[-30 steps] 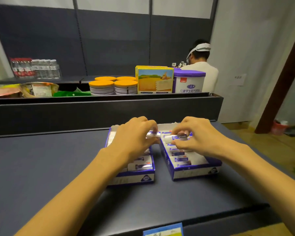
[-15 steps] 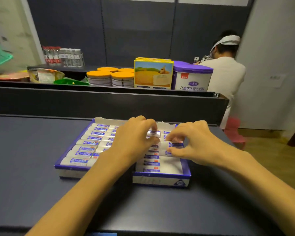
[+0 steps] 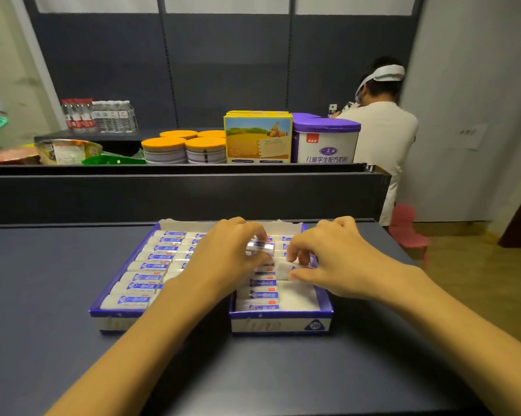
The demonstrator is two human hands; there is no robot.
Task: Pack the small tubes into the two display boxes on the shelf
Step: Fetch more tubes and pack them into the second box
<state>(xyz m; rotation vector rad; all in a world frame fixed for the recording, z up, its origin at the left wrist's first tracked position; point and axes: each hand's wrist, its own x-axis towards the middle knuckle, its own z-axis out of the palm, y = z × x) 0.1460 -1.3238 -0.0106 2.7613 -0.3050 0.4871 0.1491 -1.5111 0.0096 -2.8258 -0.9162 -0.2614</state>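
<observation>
Low in the frame, both forearms reach up from the bottom edge over the dark shelf [image 3: 43, 295] toward two blue-and-white display boxes set side by side at centre. The left box [image 3: 118, 313] looks nearly full, its small tubes lying crosswise in neat rows; the right box [image 3: 280, 321] has a row down its left side and bare white floor at its near right, so that is probably where the next tubes belong. Above the seam between the boxes, the left hand [image 3: 226, 259] pinches one tube [image 3: 260, 247] in curled fingertips, held level, likely so it drops in parallel with its neighbours. The right hand [image 3: 334, 259] has finger and thumb closed on another tube [image 3: 286, 267] low inside the right box, seemingly seating it. Beyond, mid-frame, a raised ledge carries orange-lidded tins [image 3: 184, 150], a yellow carton [image 3: 257, 136] and a purple-lidded tub [image 3: 327, 142]. At upper right, a person [image 3: 385, 130] stands turned away.
</observation>
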